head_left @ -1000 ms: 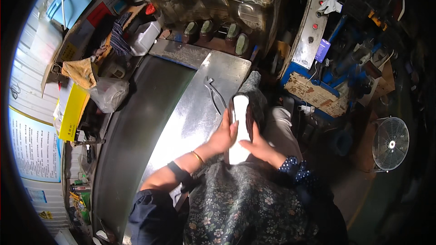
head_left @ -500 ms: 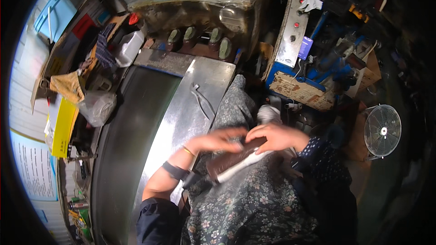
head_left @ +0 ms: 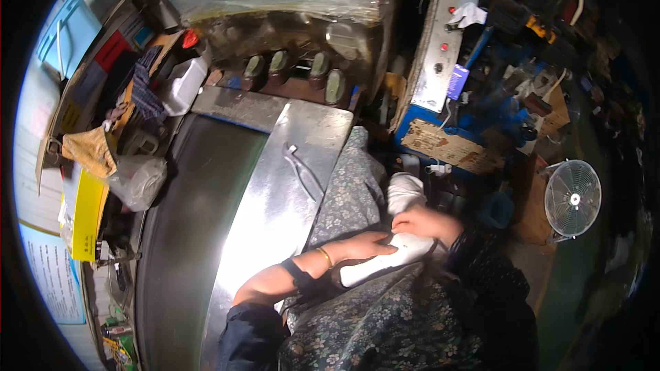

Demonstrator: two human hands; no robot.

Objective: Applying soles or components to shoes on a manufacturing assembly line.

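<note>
A brown shoe with a white underside [head_left: 362,273] lies across my lap on the floral apron, white face up. My left hand [head_left: 366,247] grips its middle from the left, fingers stretched along the upper edge. At the far right end, my right hand [head_left: 421,223] has its fingers curled onto the shoe, and they hide that end. Just beyond my right hand is a whitish ridged object [head_left: 404,194] whose kind I cannot make out. Metal pliers [head_left: 302,173] rest on the shiny metal plate [head_left: 265,213] to the left of my knee.
Several brown shoes with green tops [head_left: 335,88] stand at the back beyond a dark conveyor belt [head_left: 199,220]. A cluttered shelf with a yellow box [head_left: 88,213] lines the left. On the right are a blue machine [head_left: 419,117] and a round fan [head_left: 573,194].
The shoe has been turned from brown side up to white underside up. Both hands have settled lower onto it, the right one closing at its far end. The view has shifted slightly.
</note>
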